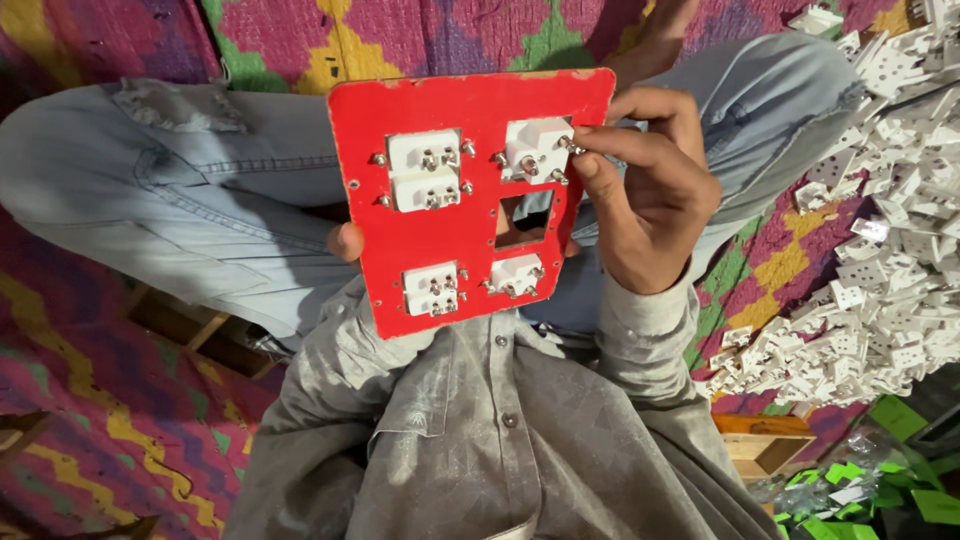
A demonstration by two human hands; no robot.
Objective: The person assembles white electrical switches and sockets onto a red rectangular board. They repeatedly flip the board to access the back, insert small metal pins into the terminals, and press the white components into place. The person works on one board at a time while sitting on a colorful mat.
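Head view looks straight down at a person sitting on a patterned rug (110, 440) of purple, yellow and green, legs in pale jeans (180, 200) across the upper half of the frame and a grey buttoned shirt (500, 430) filling the lower middle.

At the right edge a big heap of small white plastic parts (890, 230) spills from top to mid-frame. Below it, in the lower right corner, lie green bits (850, 490) and the edge of a wooden box (765, 440).

In the centre stands a red board (465, 260), held upright and slightly tilted, its long axis running top to bottom of the frame. It carries four white socket blocks — upper left (425, 170), upper right (537, 148), lower left (431, 288), lower right (516, 273) — with one square cut-out (522, 220) left bare between the two on the right.

The left hand (346, 242) is mostly hidden behind the board; only a fingertip shows at its left edge at mid-height, so it seems to grip the board from behind, though how tightly I cannot tell.

The right hand (650, 195) comes in from the right, and its fingers (620, 140) are pinched narrow on a small metal screw (574, 148) at the right side of the upper right block. That screw lies just left of the fingertips, its axis roughly level — the right hand is clearly the nearer one to it.
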